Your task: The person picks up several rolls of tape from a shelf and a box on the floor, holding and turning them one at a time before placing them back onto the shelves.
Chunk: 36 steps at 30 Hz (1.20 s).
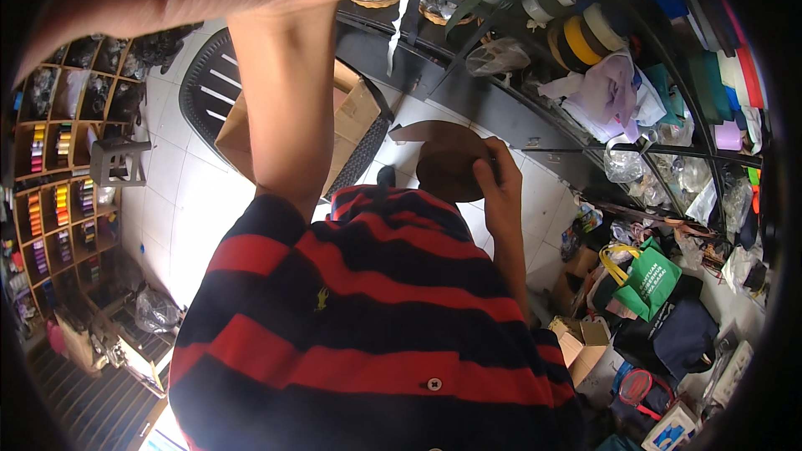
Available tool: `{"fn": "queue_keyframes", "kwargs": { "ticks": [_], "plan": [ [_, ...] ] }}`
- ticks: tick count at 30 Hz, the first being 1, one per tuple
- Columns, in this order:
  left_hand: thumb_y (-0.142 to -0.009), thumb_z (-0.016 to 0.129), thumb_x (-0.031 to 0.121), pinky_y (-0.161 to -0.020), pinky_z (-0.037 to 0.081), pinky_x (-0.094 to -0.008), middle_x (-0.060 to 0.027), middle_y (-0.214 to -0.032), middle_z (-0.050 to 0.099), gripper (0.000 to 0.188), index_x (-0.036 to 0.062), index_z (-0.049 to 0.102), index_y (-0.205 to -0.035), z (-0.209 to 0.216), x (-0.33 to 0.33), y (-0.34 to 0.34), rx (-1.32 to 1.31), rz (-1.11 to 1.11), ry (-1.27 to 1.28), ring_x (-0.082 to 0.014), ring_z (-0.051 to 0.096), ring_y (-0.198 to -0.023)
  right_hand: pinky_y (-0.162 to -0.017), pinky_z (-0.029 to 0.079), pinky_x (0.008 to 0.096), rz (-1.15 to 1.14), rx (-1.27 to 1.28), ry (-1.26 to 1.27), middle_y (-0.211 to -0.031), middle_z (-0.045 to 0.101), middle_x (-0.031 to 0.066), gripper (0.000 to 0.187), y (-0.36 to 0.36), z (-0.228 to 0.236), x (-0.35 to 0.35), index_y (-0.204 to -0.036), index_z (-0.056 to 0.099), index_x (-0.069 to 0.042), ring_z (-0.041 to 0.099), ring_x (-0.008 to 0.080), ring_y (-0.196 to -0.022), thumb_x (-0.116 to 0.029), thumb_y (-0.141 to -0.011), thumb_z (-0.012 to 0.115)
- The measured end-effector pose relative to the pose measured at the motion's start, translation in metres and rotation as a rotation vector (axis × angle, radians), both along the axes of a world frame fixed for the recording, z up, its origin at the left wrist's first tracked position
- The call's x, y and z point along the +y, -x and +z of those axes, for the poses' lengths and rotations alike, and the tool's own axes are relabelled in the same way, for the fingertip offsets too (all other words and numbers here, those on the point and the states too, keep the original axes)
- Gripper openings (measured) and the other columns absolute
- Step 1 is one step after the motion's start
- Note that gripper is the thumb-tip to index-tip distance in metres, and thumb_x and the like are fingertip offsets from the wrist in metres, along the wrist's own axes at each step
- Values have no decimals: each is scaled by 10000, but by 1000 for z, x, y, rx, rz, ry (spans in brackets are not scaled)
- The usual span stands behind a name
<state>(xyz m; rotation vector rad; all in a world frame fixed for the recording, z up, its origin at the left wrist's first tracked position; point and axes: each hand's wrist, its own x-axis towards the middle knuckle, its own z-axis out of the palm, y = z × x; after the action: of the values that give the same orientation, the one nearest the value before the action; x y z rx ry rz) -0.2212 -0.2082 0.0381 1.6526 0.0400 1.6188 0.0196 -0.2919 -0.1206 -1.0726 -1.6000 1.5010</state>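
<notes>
My right hand (501, 192) holds a dark brown round flat piece (444, 165) by its edge, out in front of my chest and over the white tiled floor. My left arm (284, 100) is raised straight up, and a broad blurred stretch of it fills the top left. The left hand lies beyond the top edge and does not show. I wear a shirt with red and dark blue stripes (376, 326).
A dark metal rack (535, 129) at the right holds tape rolls, folded cloth and plastic bags. An open cardboard box (351, 108) sits on the floor ahead. Wooden shelves of thread spools (58, 200) stand at the left. A green bag (647, 280) and boxes crowd the lower right.
</notes>
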Motion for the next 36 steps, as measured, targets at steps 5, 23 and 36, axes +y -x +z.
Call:
{"fn": "queue_keyframes", "kwargs": {
  "ticks": [5, 23, 36],
  "plan": [
    [-853, 644, 415, -810, 485, -371, -135, -1195, 586, 571, 35, 534, -1264, 5, -3, 0, 17, -38, -1, -246, 600, -969, -763, 436, 261, 17, -73, -51, -885, 605, 64, 206, -3, 4, 0, -1023, 539, -18, 541, 121, -841, -167, -891, 591],
    [-745, 749, 100, -820, 491, -297, -134, -948, 696, 362, -10, 659, -1077, -128, -106, -84, 666, 504, 779, -182, 657, -902, -703, 441, 276, -36, -62, -327, -850, 549, 92, 196, -38, 8, 12, -936, 549, 6, 559, 195, -764, -69, -792, 657],
    [-865, 631, 111, -816, 487, -297, -133, -984, 683, 263, -3, 630, -1102, -153, -111, -209, 373, 620, 805, -190, 651, -904, -790, 442, 252, -108, 217, 28, -1024, 563, 63, 286, -147, -2, -7, -1143, 480, -17, 541, 120, -894, -156, -908, 566]
  ]
}}
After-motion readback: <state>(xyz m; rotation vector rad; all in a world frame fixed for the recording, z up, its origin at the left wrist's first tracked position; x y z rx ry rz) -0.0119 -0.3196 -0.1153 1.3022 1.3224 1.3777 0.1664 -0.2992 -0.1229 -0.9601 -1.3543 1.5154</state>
